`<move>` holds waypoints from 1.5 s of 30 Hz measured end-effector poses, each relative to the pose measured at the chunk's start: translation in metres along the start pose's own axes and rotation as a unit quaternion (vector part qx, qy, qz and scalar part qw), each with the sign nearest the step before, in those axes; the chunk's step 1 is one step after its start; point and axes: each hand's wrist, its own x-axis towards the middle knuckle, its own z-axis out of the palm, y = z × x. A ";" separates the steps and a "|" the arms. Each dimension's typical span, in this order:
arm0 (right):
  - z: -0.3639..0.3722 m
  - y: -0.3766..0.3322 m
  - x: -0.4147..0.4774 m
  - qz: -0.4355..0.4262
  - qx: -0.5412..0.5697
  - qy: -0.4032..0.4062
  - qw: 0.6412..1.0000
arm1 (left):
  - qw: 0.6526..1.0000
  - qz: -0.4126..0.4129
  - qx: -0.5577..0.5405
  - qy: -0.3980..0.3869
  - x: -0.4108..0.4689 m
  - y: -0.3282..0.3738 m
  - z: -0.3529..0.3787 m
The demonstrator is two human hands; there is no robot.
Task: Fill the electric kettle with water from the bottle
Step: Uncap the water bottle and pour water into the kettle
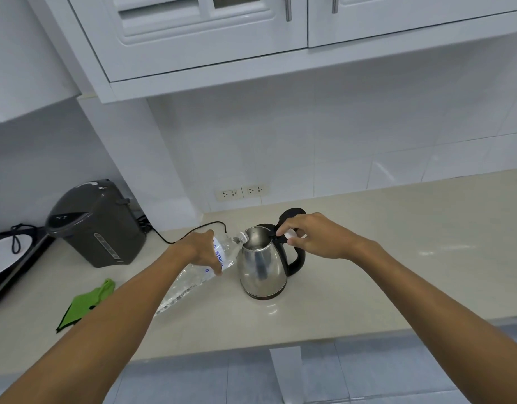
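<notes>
A steel electric kettle [263, 269] with a black handle stands on the beige counter [397, 258], its black lid tipped open at the back. My left hand [200, 250] grips a clear plastic water bottle [190, 282] around its upper part. The bottle is tilted, its neck resting at the kettle's open rim and its base low to the left. My right hand [312, 237] rests at the top of the kettle handle and pinches a small white bottle cap [289, 235] between its fingers.
A dark grey hot-water dispenser [97, 225] stands at the left with a black cord [190, 233] running behind the bottle. A green cloth [88, 303] lies near the counter's front left. Wall sockets [241, 192] sit behind the kettle. White cabinets [222, 33] hang overhead.
</notes>
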 end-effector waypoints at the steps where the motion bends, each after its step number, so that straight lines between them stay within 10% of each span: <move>1: 0.000 0.000 0.000 0.000 0.001 0.000 1.000 | 1.000 0.000 0.006 -0.001 0.001 0.000 0.000; 45: 0.010 0.013 0.003 0.008 -0.007 0.004 1.000 | 0.999 -0.003 0.032 -0.005 0.001 0.003 -0.003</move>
